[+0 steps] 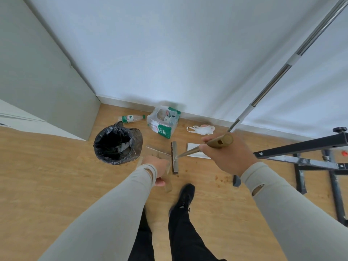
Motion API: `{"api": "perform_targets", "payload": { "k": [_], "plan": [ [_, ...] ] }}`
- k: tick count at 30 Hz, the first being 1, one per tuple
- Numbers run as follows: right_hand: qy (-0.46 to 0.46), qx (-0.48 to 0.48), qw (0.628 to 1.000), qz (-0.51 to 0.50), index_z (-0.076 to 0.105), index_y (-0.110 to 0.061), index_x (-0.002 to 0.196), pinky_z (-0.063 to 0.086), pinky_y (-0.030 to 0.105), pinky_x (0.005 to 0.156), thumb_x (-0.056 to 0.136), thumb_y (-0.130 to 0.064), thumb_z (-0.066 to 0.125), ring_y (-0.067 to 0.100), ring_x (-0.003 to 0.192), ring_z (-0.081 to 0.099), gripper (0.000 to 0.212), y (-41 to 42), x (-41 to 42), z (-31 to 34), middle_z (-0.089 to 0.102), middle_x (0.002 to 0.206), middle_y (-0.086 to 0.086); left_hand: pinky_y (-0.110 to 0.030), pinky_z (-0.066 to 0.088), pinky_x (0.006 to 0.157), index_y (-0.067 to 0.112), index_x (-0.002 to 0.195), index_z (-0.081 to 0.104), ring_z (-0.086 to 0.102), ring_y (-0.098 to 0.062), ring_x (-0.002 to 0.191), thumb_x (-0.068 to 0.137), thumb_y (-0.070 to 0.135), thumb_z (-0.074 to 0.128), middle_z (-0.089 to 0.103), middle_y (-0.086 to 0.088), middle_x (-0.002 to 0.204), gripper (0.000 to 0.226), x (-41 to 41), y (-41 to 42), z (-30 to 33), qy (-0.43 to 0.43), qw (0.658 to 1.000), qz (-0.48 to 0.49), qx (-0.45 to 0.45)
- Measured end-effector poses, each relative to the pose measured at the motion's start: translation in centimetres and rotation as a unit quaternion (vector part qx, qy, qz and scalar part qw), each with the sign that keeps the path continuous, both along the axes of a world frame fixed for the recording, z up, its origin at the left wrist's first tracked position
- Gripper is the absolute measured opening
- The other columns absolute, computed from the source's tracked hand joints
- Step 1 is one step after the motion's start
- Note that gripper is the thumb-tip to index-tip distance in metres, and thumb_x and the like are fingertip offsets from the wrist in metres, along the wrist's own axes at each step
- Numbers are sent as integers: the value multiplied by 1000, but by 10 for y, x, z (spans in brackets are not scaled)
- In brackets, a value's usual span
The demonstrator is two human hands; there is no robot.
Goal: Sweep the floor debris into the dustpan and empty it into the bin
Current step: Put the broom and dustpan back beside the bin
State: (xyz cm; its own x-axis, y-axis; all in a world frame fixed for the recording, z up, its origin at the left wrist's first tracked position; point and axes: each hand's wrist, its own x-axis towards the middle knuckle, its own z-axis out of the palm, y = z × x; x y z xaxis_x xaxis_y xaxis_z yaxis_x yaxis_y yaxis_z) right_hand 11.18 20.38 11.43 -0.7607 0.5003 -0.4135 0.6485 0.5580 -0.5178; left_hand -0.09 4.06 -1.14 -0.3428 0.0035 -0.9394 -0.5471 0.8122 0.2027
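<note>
My right hand [228, 157] grips the tan top of a broom handle [219, 141]; the broom head [174, 157] rests on the wooden floor against the mouth of a clear dustpan [157, 150]. My left hand [157, 169] is closed on the dustpan's handle, which runs back toward me. A bin lined with a black bag [117, 144] stands just left of the dustpan. Small brown crumbs [221, 178] lie scattered on the floor to the right of the broom.
A plastic bottle [131, 118], a pack in clear wrap [163, 120] and a white plastic bag [201, 129] lie along the wall. A flat white sheet [194, 146] lies behind my right hand. A black metal frame [310, 161] and a leaning metal pole [282, 71] stand at right. My black shoe [185, 194] is below the broom.
</note>
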Motion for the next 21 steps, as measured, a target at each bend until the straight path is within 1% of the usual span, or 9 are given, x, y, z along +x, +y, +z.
{"api": "perform_targets", "payload": {
  "k": [3,4,6,8,11,13,16,19,21],
  "plan": [
    [3,-1,1000,-4,75,-8,87,58,42,79,91,-34,63,20,76,65,28,3,-1,-4,72,77,3,-30,54,40,4,119,56,71,-37,82,98,24,59,66,-21,107,28,-2,4,8,1,992,-127,-25],
    [1,1,1000,0,74,-6,89,58,42,79,91,-34,63,22,77,65,30,3,-1,-4,72,80,7,-32,58,50,5,120,58,70,-36,84,97,25,60,67,-19,105,30,-4,3,10,16,986,-164,-30],
    [-1,5,1000,3,74,-7,94,57,40,81,92,-33,63,23,82,65,28,3,-1,-2,73,87,9,-32,54,62,8,109,64,63,-29,70,93,29,60,63,-12,82,26,-7,-2,8,71,969,-235,-30],
    [3,-4,1000,-9,78,-18,99,55,32,87,91,-34,65,17,91,65,21,2,0,-2,74,94,-2,-31,50,66,11,92,61,59,-26,67,89,35,58,59,-5,72,25,-4,-10,4,122,960,-251,-22],
    [6,-11,1000,-12,76,-33,104,47,22,88,90,-38,66,9,105,62,18,5,-3,-1,71,106,-13,-35,55,75,13,92,64,67,-26,80,83,38,58,69,-3,85,27,5,-14,-2,165,966,-198,22],
    [6,-2,1000,-3,75,-32,106,43,18,81,90,-37,66,9,101,63,19,6,-9,4,70,108,-15,-34,47,74,17,89,59,62,-27,84,89,36,58,64,-2,85,19,10,-9,-2,191,960,-202,30],
    [16,-9,1000,-15,77,-30,99,48,18,73,88,-31,68,8,85,64,13,6,-19,12,70,92,-18,-32,44,73,21,85,55,59,-27,80,93,33,55,56,5,76,15,16,-8,-6,207,952,-223,38],
    [15,-14,1000,2,75,-31,99,53,24,77,86,-31,69,3,79,62,14,5,-30,12,65,86,-22,-32,47,71,25,78,52,62,-26,76,92,32,55,59,5,76,16,15,-10,-10,199,947,-250,43],
    [12,-20,1000,6,75,-33,99,57,32,84,85,-32,69,9,85,65,15,1,-36,11,69,91,-18,-31,47,71,28,79,52,62,-23,77,93,32,55,59,7,78,14,11,-11,-8,192,937,-288,45]
  ]
}}
